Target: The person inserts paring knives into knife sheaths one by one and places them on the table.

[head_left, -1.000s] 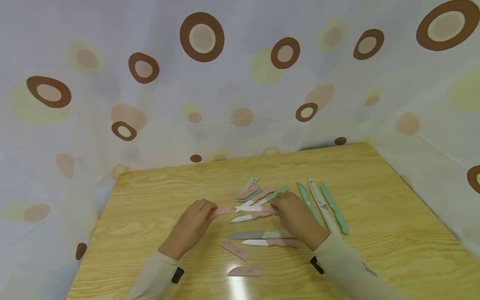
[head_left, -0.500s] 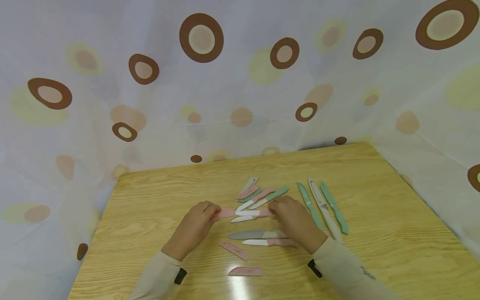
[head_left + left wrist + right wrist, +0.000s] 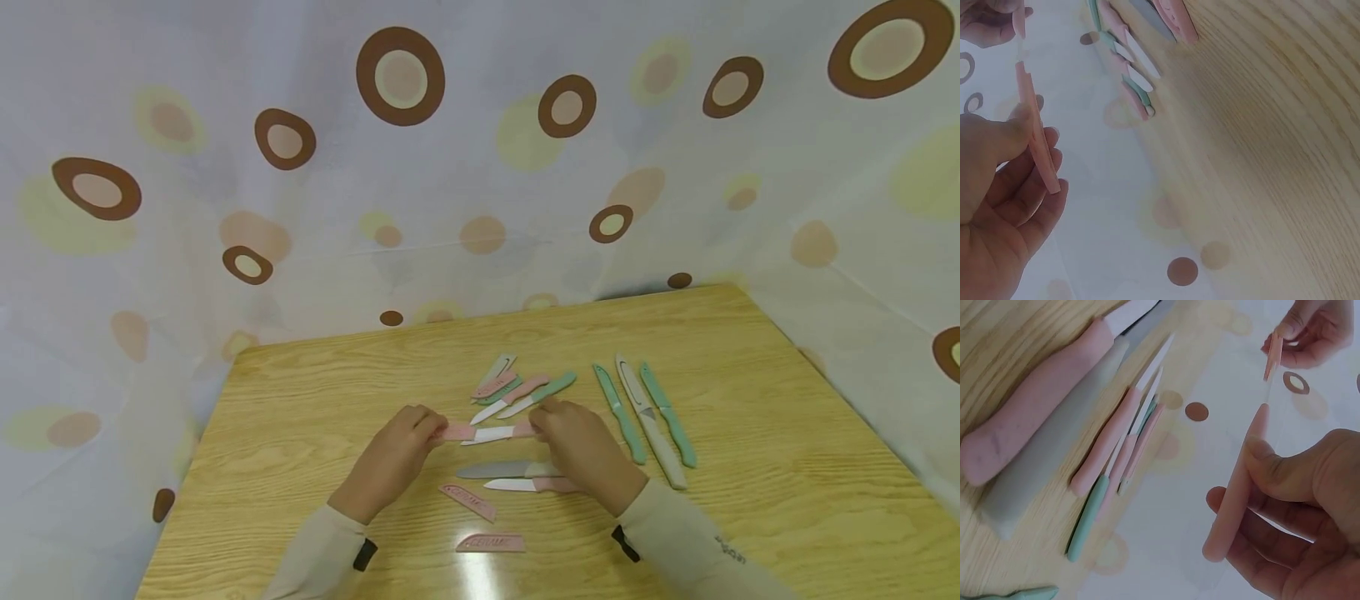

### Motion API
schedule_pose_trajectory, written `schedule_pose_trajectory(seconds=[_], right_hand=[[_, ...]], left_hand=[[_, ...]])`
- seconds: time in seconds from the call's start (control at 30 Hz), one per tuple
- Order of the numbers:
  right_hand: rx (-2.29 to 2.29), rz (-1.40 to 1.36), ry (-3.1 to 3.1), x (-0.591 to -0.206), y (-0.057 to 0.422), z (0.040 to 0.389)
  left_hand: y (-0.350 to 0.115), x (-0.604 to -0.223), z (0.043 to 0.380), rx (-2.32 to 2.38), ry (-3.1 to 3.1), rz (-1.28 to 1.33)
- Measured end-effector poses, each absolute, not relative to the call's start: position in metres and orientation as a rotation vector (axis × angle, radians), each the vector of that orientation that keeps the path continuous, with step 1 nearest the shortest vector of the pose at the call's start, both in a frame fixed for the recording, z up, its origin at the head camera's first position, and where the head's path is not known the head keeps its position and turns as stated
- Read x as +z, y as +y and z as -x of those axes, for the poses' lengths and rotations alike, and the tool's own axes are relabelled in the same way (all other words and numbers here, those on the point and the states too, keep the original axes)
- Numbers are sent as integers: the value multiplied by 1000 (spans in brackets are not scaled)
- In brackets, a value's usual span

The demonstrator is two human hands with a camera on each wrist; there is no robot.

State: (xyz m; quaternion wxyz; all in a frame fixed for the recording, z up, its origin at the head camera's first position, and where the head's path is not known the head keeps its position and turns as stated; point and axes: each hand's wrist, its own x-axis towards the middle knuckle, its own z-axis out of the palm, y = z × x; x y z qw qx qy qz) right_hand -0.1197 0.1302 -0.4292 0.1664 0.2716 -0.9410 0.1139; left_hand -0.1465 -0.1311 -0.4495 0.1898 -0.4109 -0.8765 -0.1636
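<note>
The gap has closed: the white blade (image 3: 493, 433) now seems to enter the sheath (image 3: 459, 432) at its nine o'clock, so covering appears begun. Left fingers (image 3: 1044, 222) pinch the sheath; right fingers (image 3: 1275, 540) grip the handle (image 3: 1235, 500).

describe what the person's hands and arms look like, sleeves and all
The left hand and right hand are ungloved. The left sleeve and right sleeve are light beige, ending near the wrists, with a small black piece by each. Dark lettering, too small to read, marks the right sleeve.
</note>
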Motion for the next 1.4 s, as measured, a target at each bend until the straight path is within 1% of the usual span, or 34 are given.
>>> schedule_pose_trajectory(seconds=[0.23,0.77,0.9,1.1,1.23,1.4], right_hand=[[308,-873,-2652,-429,116,117],[306,-885,-2628,-436,115,123],[294,-868,-2677,-438,120,122],[328,-710,-2799,-436,145,123],[426,-541,-2843,-436,175,127],[542,-321,-2889,-436,225,127]], left_hand=[[-117,-449,144,-479,-2469,1244],[-117,-449,144,-507,-2469,1230],[-120,-449,144,-533,-2515,1182],[-130,-449,145,-531,-2555,1088],[-134,-453,142,-515,-2600,1165],[-132,-462,136,-498,-2693,1273]])
